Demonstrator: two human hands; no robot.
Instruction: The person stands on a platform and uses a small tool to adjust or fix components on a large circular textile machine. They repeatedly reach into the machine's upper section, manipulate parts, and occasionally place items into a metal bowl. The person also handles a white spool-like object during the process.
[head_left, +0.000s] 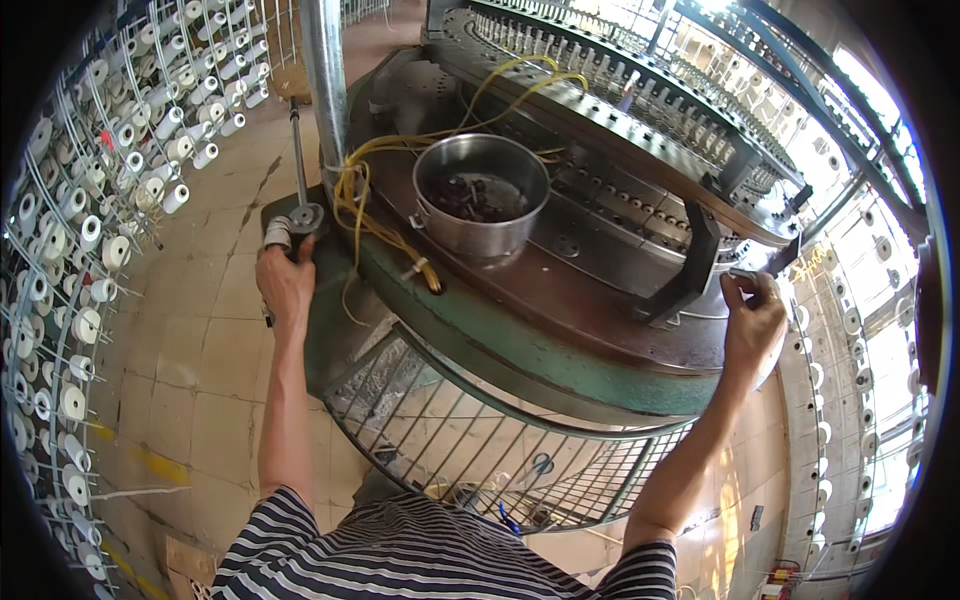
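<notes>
At the left, my left hand (287, 285) is closed beside a round metal fitting (306, 216) from which a long thin rod (297, 150) rises. White wrapping (277, 233) shows at its fingers; what they grip is mostly hidden. On the right, my right hand (755, 325) pinches a small metal piece (742, 273) between thumb and fingers, close to a black bracket (690, 265) of the circular knitting machine. Between the hands, a steel pot (482, 238) holding small dark pieces stands on the machine's brown, green-edged table (590, 325).
Yellow tubes (395, 143) run over the table past a metal post (325, 85). Needle-bed rings (640, 110) curve across the back. A wire guard (480, 440) bulges below the table edge. Racks of white yarn cones (120, 250) line the left; more cones (820, 375) hang right.
</notes>
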